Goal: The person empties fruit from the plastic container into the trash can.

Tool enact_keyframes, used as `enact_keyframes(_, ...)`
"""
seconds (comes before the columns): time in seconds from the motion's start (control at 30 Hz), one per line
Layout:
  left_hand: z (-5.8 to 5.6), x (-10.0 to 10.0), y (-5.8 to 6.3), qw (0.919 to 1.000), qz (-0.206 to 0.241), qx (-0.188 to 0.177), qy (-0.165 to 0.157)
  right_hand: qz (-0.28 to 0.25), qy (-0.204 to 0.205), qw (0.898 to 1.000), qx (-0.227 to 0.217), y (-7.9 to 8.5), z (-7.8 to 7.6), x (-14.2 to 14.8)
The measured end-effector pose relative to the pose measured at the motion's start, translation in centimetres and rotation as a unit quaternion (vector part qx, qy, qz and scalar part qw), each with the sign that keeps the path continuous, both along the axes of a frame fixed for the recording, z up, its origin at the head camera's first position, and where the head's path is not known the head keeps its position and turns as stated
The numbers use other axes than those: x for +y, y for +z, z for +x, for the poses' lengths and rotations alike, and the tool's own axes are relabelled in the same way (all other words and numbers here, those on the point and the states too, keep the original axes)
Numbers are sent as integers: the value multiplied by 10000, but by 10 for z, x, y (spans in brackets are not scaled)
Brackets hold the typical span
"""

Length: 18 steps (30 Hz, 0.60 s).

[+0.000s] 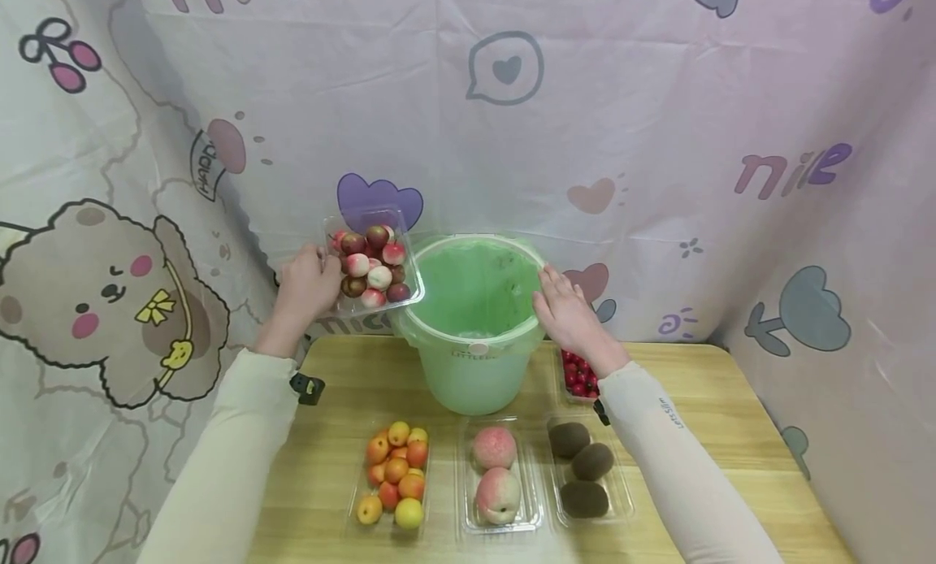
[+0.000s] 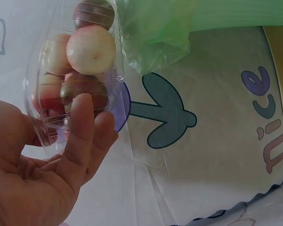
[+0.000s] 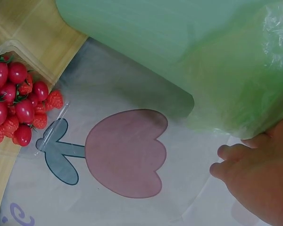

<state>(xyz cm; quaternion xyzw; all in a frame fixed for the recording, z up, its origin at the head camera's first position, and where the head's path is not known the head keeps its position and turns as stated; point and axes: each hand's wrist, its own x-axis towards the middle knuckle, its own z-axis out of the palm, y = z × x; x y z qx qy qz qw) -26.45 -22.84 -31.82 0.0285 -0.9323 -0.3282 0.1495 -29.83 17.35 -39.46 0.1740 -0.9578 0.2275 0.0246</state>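
The left hand (image 1: 310,281) pinches the left side of a clear fruit box (image 1: 413,289), raised above the worktop (image 1: 340,401). The box's right edge lies at the bucket's (image 1: 475,385) left rim; contact is unclear. Right hand (image 1: 572,310): fingers straight, close together, at the right rim.

We see a curtained nook, whether home or studio we cannot tell: cartoon-printed cloth (image 1: 629,84) hangs around 3 edges of a wood-grain desk (image 1: 314,483).
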Motion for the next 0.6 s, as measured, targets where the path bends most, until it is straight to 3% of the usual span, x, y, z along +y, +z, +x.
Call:
enact_keyframes(0.43, -7, 12, -2, 9986, 338, -370, 162, -26, -31, 10000, 2, -1, 0, -1)
enact_keyframes(0.6, -11, 19, -2, 9972, 587, -329, 340, 0, -46, 10000, 10, -1, 0, -1)
